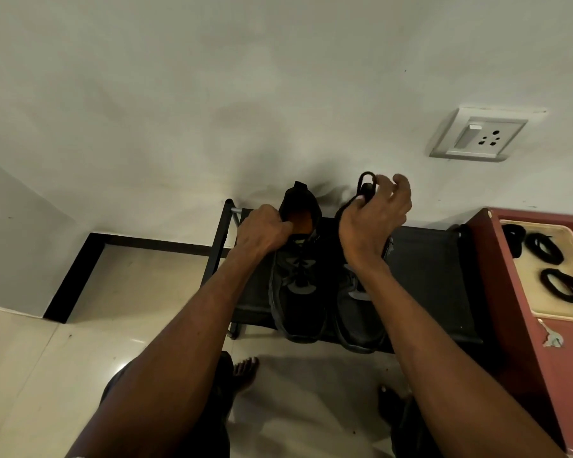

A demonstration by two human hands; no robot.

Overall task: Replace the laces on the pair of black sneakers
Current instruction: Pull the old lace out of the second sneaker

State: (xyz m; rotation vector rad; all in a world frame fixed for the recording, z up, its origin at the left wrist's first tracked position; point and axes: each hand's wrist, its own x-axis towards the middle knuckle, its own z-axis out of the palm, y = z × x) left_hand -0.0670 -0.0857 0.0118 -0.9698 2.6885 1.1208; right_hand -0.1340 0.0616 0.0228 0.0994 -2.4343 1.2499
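Two black sneakers sit side by side on a low black rack (pixel 427 259) against the far wall, toes toward the person, heels toward the wall. The left sneaker (pixel 298 292) shows its orange insole through the open collar, and grey patches run down its lacing area. The right sneaker (pixel 354 312) lies just beside it, its far end covered by the right wrist.

Both forearms reach forward from the near edge of the view, roughly parallel. The left hand (pixel 262 231) is palm down with its fingers curled over the left rim of the left sneaker's collar, gripping it. The right hand (pixel 374 216) is raised above the heel of the right sneaker, wrist bent, with the thumb and first fingers pinched narrowly on a black lace (pixel 366 186) that loops up above the fingertips; the other fingers are loosely curled and spread.

To the right stands a reddish cabinet (pixel 523 309) with a cream tray (pixel 526 276) on top, holding three coiled black laces (pixel 564 285). A wall socket (pixel 480 137) is on the far wall. Bare feet (pixel 245 371) rest on the pale tiled floor (pixel 80 342) near the rack.
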